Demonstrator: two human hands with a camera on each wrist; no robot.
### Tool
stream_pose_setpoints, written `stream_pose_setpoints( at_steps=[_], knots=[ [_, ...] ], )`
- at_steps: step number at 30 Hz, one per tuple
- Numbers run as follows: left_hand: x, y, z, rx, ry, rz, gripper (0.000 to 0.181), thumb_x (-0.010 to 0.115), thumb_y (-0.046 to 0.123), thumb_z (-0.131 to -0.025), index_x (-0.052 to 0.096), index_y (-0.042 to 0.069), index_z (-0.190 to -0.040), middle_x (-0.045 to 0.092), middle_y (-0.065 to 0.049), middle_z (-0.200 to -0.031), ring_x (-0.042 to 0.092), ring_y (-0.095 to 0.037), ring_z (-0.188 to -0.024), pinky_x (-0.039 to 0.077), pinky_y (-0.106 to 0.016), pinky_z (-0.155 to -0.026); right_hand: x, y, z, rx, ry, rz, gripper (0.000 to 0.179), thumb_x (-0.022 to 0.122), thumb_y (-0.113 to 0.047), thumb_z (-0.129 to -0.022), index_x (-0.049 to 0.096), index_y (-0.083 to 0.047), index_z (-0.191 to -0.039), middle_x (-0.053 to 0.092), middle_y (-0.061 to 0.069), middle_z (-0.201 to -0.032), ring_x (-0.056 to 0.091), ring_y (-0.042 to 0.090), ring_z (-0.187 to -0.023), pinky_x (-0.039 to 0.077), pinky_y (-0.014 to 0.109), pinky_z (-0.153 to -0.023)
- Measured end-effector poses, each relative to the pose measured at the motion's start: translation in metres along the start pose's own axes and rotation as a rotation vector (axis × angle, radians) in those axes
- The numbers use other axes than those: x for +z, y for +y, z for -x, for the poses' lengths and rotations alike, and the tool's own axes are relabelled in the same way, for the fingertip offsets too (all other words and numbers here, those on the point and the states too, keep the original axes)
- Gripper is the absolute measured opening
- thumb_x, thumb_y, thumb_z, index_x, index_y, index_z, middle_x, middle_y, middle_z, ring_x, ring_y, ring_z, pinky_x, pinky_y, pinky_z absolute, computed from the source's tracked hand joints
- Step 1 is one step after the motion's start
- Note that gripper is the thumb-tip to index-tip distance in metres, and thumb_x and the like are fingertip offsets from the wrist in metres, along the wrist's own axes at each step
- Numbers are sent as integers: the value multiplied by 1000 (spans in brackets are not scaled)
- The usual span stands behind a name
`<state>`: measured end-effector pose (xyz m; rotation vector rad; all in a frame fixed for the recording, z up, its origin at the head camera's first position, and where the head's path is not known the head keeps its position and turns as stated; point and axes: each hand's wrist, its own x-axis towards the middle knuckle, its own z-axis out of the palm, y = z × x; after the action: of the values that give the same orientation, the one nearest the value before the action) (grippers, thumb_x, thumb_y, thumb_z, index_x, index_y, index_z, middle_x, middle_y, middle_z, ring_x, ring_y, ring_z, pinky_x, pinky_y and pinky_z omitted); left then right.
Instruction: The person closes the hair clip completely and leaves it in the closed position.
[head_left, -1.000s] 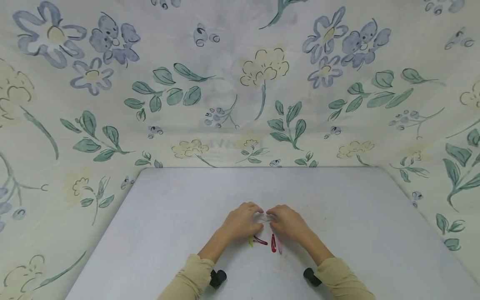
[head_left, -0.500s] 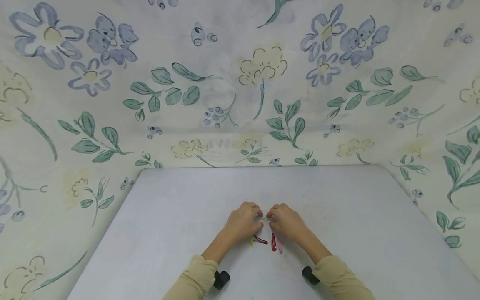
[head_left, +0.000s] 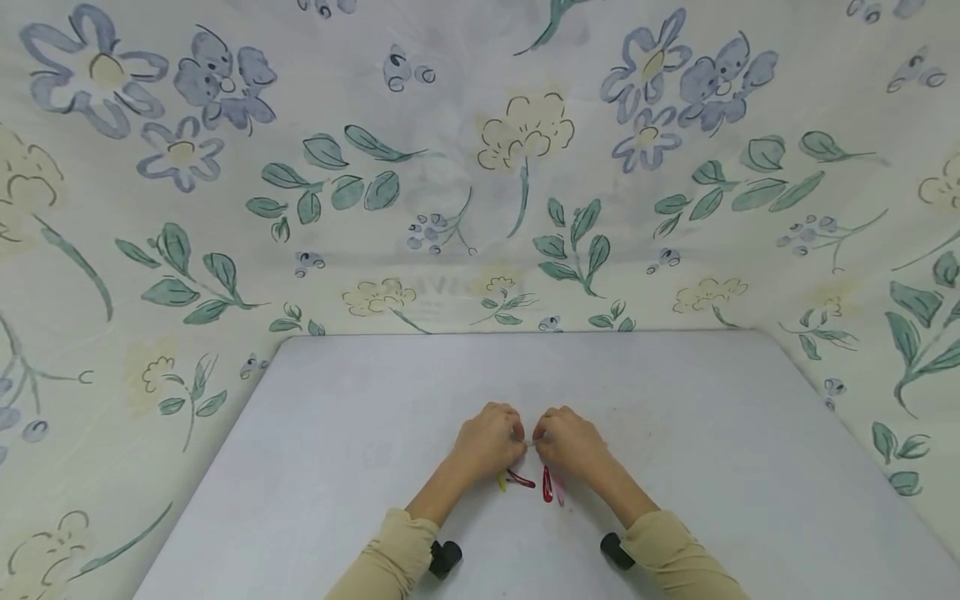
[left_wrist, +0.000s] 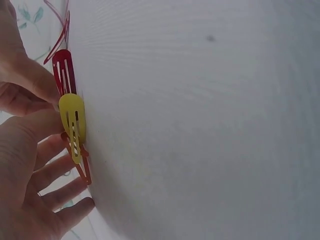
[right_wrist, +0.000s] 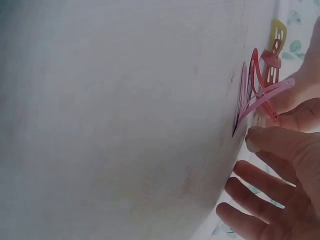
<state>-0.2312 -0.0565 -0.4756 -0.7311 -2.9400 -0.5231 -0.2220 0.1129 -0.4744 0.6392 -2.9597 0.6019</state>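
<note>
A white fabric backdrop printed with blue, yellow and green flowers (head_left: 450, 125) surrounds a smooth white tabletop (head_left: 360, 392), and two rolled beige cloth sleeves (head_left: 382, 554) reach in over it. The left hand (head_left: 486, 440) and the right hand (head_left: 572, 442) almost meet near the table's middle, each pinching a small pale thin piece (head_left: 532, 443) between thumb and fingers — its shape is mostly hidden. Black cylindrical devices (head_left: 446, 560) sit at both wrists. Just nearer the person lie slim clips: a red one (head_left: 547, 485) beside a pink one (head_left: 560, 492), and a dark red one (head_left: 521, 479) by a yellow one (left_wrist: 74, 120) — partly covering an orange one (left_wrist: 87, 172).
</note>
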Motion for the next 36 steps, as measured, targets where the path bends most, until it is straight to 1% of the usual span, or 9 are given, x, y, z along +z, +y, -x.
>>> stream_pose_setpoints(
  at_steps=[10,18,22,25,26,29,32,34,36],
  knots=[
    [-2,-1,-1,-14,-1,36,11,76,26,-81,74,16,-83,69,1,-99,62,-22,-108,55,-38,-81,0,-1,0,33,-24,-1,5,75,-13,-84,73,-10,-87,67,2,-90,62,23,-89,53,41,-73],
    [-4,-8,0,-41,-16,118,10,75,25,-84,73,16,-87,68,-1,-104,60,-21,-112,53,-39,-89,0,-3,-1,60,6,-22,5,74,-15,-87,73,-10,-87,67,0,-87,64,20,-85,53,39,-73],
    [-6,-12,1,-38,-10,154,11,73,26,-85,73,16,-90,67,-5,-116,58,-23,-120,51,-41,-94,-2,-5,-2,85,34,-33,5,73,-15,-87,73,-10,-88,68,1,-91,65,20,-87,54,38,-76],
    [-11,-14,2,-34,22,169,10,73,24,-84,73,17,-91,65,-9,-125,55,-26,-126,48,-45,-99,-5,-6,-3,78,64,-52,6,72,-16,-88,74,-10,-90,70,3,-96,66,23,-93,54,40,-79],
    [-13,-14,2,-29,34,171,10,73,24,-84,72,17,-92,66,-8,-124,55,-26,-126,48,-45,-101,-6,-7,-4,70,74,-57,6,72,-16,-88,74,-10,-90,70,4,-97,66,24,-94,54,41,-79],
    [-18,-15,3,18,80,166,10,72,21,-84,72,16,-92,70,-2,-107,62,-23,-113,41,-44,-108,-10,-9,-4,55,101,-70,7,72,-16,-89,74,-10,-91,71,5,-98,67,26,-97,55,42,-81],
    [-21,-16,3,75,139,171,9,71,19,-85,71,14,-92,68,3,-90,65,-21,-97,34,-43,-114,-12,-10,-4,44,133,-75,7,72,-16,-89,74,-10,-92,71,5,-99,67,25,-97,55,41,-80],
    [-22,-17,3,99,180,176,9,72,18,-86,71,13,-93,68,4,-87,66,-19,-92,31,-43,-115,-13,-11,-4,38,153,-90,8,72,-16,-89,74,-10,-93,71,6,-99,67,26,-97,55,41,-80],
    [-22,-17,4,109,220,182,8,72,17,-85,71,13,-92,68,3,-87,66,-18,-92,32,-43,-115,-14,-11,-3,36,174,-115,8,72,-15,-89,74,-9,-94,71,5,-99,67,26,-96,56,41,-79]
  ],
)
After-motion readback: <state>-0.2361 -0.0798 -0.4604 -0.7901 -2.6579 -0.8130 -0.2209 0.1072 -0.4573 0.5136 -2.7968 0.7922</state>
